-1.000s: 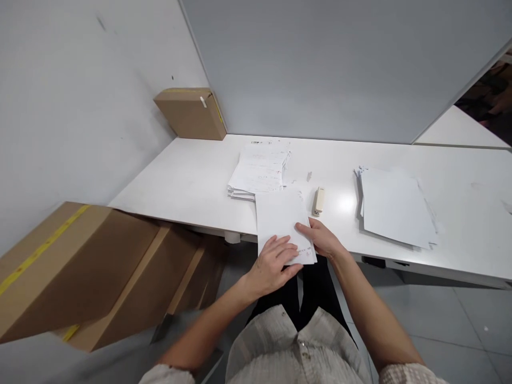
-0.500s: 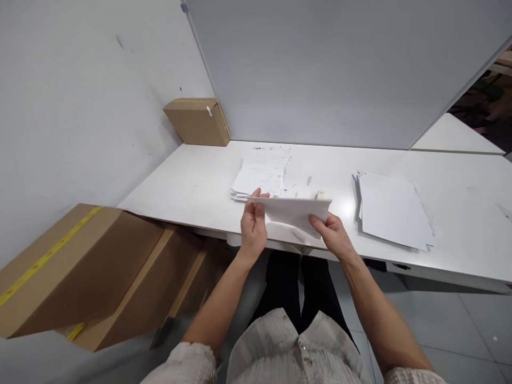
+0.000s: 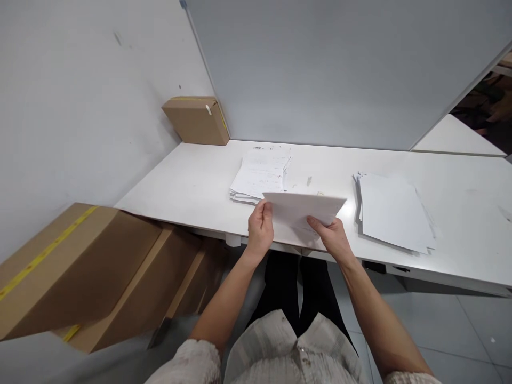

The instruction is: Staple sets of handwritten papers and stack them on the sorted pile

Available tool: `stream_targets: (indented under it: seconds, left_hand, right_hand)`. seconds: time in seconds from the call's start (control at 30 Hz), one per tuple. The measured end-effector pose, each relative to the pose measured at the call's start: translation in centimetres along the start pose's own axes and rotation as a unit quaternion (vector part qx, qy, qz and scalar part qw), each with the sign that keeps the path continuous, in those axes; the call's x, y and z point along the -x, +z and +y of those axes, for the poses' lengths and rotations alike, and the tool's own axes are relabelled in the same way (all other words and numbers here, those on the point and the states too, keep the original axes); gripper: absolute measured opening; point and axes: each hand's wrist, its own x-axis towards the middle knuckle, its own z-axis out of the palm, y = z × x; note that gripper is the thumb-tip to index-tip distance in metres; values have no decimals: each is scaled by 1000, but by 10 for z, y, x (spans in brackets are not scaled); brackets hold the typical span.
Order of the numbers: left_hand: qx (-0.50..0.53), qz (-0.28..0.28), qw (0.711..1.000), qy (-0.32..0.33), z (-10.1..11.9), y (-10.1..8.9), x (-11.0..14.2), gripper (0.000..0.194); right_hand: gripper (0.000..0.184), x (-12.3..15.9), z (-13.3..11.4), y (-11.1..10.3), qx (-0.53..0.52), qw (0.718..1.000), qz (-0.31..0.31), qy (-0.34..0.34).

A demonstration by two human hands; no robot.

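Between my hands, above the table's front edge, a batch of white paper sheets (image 3: pixel 298 209) is held up at a tilt. My left hand (image 3: pixel 261 224) is closed on its left edge, fingers curled. My right hand (image 3: pixel 330 234) grips the lower right part, thumb on the near face and fingers behind, out of sight. Just beyond my left hand lies a stack of written-on papers (image 3: pixel 262 173), its near right corner covered by the held sheets. To the right of my right hand rests another paper pile (image 3: pixel 394 213), mostly blank on top, its edges uneven.
The white table (image 3: pixel 192 181) meets a grey upright panel (image 3: pixel 320 74) at the back. A cardboard box (image 3: pixel 196 120) stands in the back left corner. Larger cardboard boxes (image 3: pixel 80 266) with yellow tape crowd the floor at left. A small object behind the held sheets is mostly hidden.
The held sheets have shifted right and now show more of their near face. My left hand has moved right and its fingers have closed on the edge; my right hand stays nearly in place.
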Motion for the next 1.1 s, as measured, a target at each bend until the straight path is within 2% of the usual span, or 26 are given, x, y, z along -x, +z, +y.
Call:
stream_targets:
  seconds: [0.23,0.5,0.83,1.1]
  left_hand:
    - [65,-30,995,-72,5,-3,-2,31]
    - [149,-73,977,-135,0,4,4,27]
    - [128,-110,969,-183,-6,13,19,32]
    - [128,-168,956,-203,-15,27,30,37]
  right_hand:
    - [31,8,-3,-5,37,999,-6,13]
    - [36,17,6,-14,21,999,3,42]
    - [39,40,12,-25,28,993,31,113]
    - [38,60,22,-40,32,986,58,156]
